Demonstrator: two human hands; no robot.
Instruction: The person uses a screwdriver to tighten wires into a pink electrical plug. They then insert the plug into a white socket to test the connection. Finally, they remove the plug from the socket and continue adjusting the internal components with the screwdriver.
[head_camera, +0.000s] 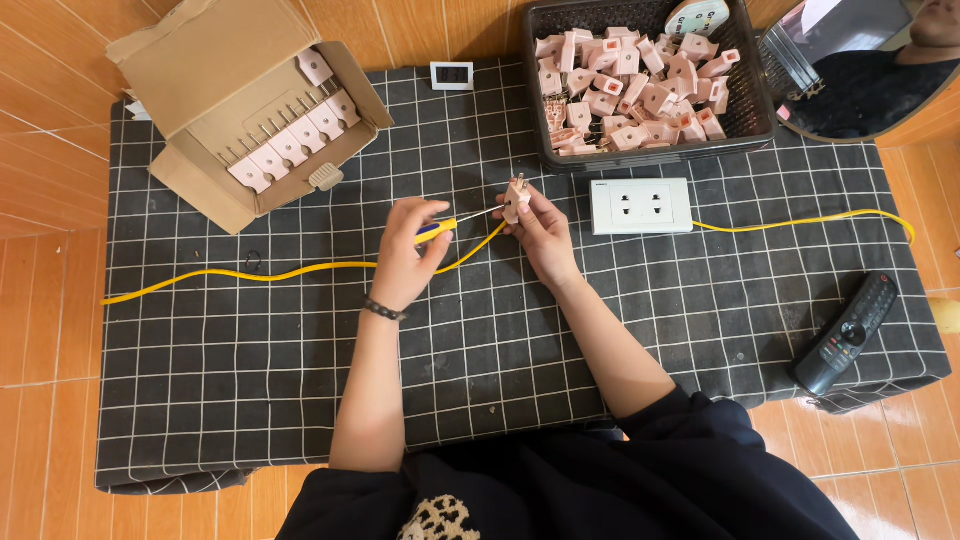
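left hand (408, 250) grips yellow-and-blue-handled screwdriver (440, 230), tip at plug | right hand (538, 232) pinches small pale-pink plastic plug (516, 197) above checked black bench cloth (500, 340) | thin yellow cable (300, 270) crosses bench | white double socket (640, 205) just beside right hand

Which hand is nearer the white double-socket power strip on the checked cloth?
Right. The right hand sits just left of the white double-socket power strip; the left hand is farther left, holding a yellow-handled screwdriver.
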